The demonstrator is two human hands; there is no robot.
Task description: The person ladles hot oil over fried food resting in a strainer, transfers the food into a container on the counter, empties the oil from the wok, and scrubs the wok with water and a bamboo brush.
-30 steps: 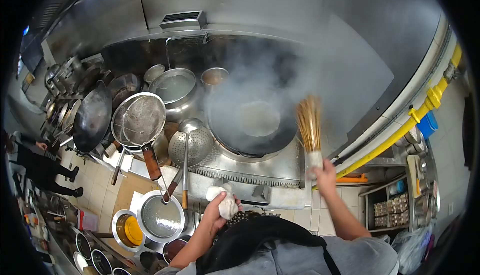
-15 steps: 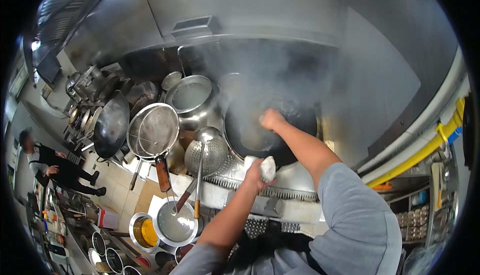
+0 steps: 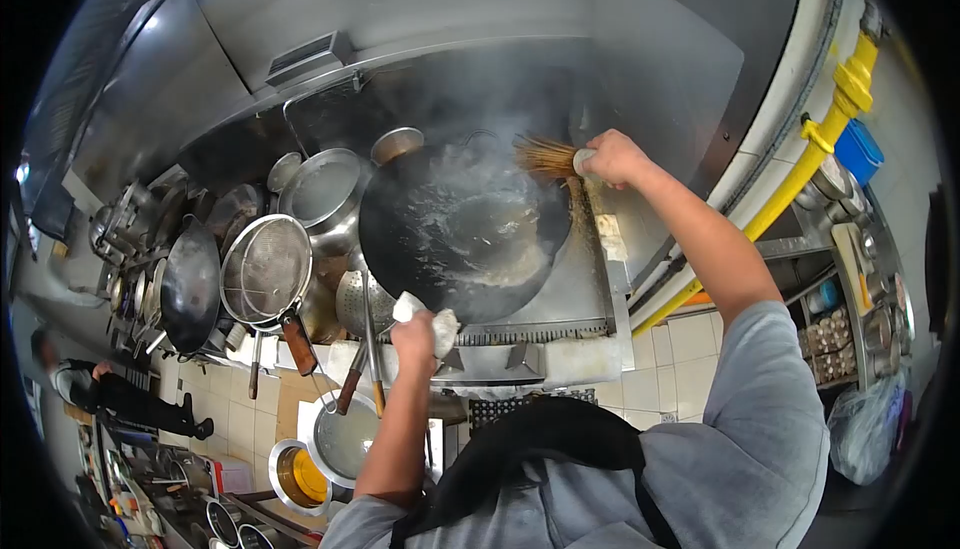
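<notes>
My right hand (image 3: 615,160) grips the bound end of a bristle brush (image 3: 545,157), held above the right rim of a large dark wok. Water and pale foam lie in the steaming wok (image 3: 400,234). At the wok's front left edge, my left hand (image 3: 413,337) is closed round a bunched white cloth (image 3: 440,327). Just left of that hand are a perforated ladle (image 3: 352,301) and long handles.
Left of the wok stand a pot with a round strainer (image 3: 320,187), a mesh strainer (image 3: 266,269) and another wok (image 3: 194,284). Bowls (image 3: 300,476) sit at the lower left. A yellow pipe (image 3: 790,194) runs along the right. A person (image 3: 125,394) stands far left.
My right hand has moved from over the wok to its right rim, and the brush is now visible. The steam has thinned. The view has shifted, with the left hand still on the cloth.
</notes>
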